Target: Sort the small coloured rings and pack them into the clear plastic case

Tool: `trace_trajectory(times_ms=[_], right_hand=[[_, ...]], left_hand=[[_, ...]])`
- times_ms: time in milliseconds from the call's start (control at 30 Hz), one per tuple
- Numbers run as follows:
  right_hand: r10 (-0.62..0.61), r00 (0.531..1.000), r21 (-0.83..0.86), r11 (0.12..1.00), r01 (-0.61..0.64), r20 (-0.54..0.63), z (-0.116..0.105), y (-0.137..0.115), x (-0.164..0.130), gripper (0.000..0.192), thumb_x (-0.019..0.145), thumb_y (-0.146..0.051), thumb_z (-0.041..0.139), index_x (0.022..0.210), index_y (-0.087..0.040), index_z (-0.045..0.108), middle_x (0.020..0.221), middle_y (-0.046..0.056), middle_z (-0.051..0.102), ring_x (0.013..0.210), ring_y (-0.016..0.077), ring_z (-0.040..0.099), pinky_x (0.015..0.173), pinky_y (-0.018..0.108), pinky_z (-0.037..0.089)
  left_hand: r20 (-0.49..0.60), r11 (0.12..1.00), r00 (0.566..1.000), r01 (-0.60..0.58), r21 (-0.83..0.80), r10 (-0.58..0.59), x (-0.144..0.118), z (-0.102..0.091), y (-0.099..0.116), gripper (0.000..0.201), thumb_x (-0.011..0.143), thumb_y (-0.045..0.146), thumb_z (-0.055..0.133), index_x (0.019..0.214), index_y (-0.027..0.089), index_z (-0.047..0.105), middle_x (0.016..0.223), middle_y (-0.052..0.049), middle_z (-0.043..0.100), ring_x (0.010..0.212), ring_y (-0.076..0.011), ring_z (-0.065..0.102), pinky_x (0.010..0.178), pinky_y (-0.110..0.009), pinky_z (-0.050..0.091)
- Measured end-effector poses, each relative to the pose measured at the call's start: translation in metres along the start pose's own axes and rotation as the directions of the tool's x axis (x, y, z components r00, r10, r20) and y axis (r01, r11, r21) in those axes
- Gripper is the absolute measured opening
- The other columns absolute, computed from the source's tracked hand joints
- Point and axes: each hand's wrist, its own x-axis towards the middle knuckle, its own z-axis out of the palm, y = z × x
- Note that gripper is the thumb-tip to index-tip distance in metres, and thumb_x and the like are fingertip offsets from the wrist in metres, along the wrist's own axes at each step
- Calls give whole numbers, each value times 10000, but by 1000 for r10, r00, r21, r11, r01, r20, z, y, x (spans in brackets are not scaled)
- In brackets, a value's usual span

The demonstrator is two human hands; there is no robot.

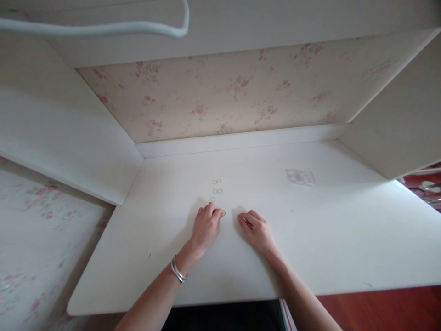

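And here's the desk [344, 230], white and broad, walled in by a left panel [69, 105] and a right panel [399, 110], a raised strip [241, 139] along the back. The front edge runs below both hands, rounding off at the left corner; the widest room lies right of the right hand [253, 223]. Its fingers curl towards the thumb, and whether they grip anything, I can't tell! Over to the left hand [211, 220], palm down, pinching a small ring [225, 213] just above the desk. Right of centre, a clear bag [301, 177] lies flat, contents too faint to tell. Beyond the left hand, in a column: yellow rings [217, 181] paired, grey rings [217, 191] paired, then a single ring [212, 197] near its knuckles.
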Motion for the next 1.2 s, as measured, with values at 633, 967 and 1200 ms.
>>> trace_trajectory(times_ms=[633, 967, 1200], right_hand=[[47, 998, 56, 997, -50, 52, -1, 0, 12, 305, 884, -379, 424, 877, -226, 687, 763, 26, 604, 607, 115, 537, 574, 234, 414], [-60, 970, -342, 929, 140, 235, 22, -18, 107, 302, 903, -276, 403, 1141, -245, 586, 1046, 54, 585, 904, 151, 556, 759, 246, 406], [-40, 942, -510, 833, 215, 332, 38, -17, 149, 300, 924, -298, 380, 1100, -281, 622, 1044, 57, 572, 955, 186, 510, 727, 261, 395]], left_hand=[[-163, 865, 902, 314, -392, -401, -27, -16, -65, 247, 884, 361, 463, 914, 177, 626, 834, -30, 584, 668, -133, 515, 665, -259, 422], [-43, 726, 878, 365, -583, -476, -46, -7, -78, 274, 853, 404, 479, 865, 174, 628, 673, 13, 512, 611, -117, 472, 597, -229, 384], [-73, 734, 887, 328, -594, -456, -51, -7, -80, 259, 865, 385, 471, 859, 174, 621, 694, 8, 519, 628, -116, 479, 610, -230, 386]])
